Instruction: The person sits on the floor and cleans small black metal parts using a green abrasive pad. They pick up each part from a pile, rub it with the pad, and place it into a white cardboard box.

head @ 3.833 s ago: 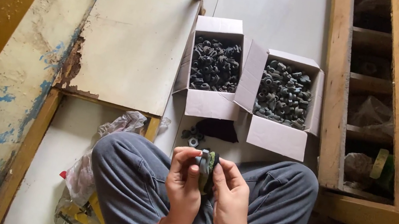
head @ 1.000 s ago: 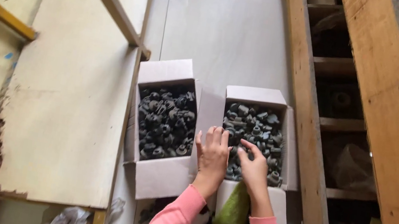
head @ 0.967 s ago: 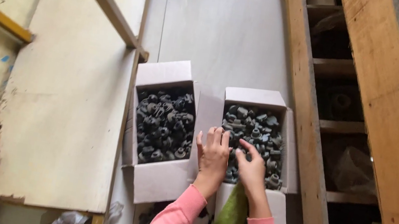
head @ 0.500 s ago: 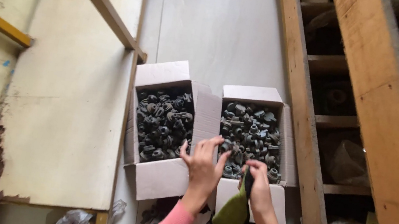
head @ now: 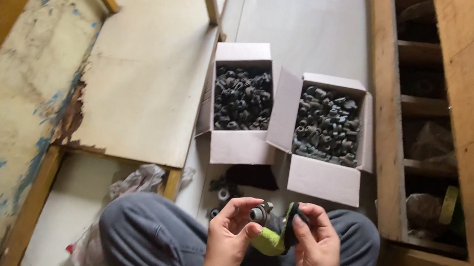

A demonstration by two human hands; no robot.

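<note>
Small dark fitting [head: 260,214], possibly metal, being pinched by left hand [head: 228,235]; right hand [head: 312,251] gripping green-black scouring pad [head: 274,237] against it, above lap.

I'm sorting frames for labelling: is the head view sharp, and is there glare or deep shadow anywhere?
Head view: hands and the small dark part in the left hand are fairly sharp; right hand holds a green scrub pad; glare whitens the tiled floor at the top; the wooden shelves at right sink into shadow; the near wooden edge at upper left is blurred.
</note>
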